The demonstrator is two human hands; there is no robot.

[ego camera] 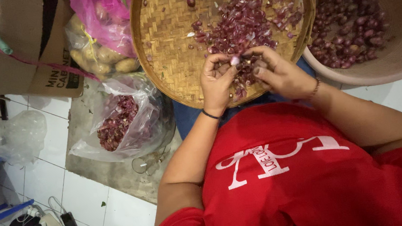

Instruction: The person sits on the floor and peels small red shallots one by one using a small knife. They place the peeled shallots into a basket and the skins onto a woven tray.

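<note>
Shallot pinched by both hands over woven tray, above white tiled floor.

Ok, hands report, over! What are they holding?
Left hand and right hand both pinching one small shallot. Over woven tray of purple peels. Nothing in the way.
</note>
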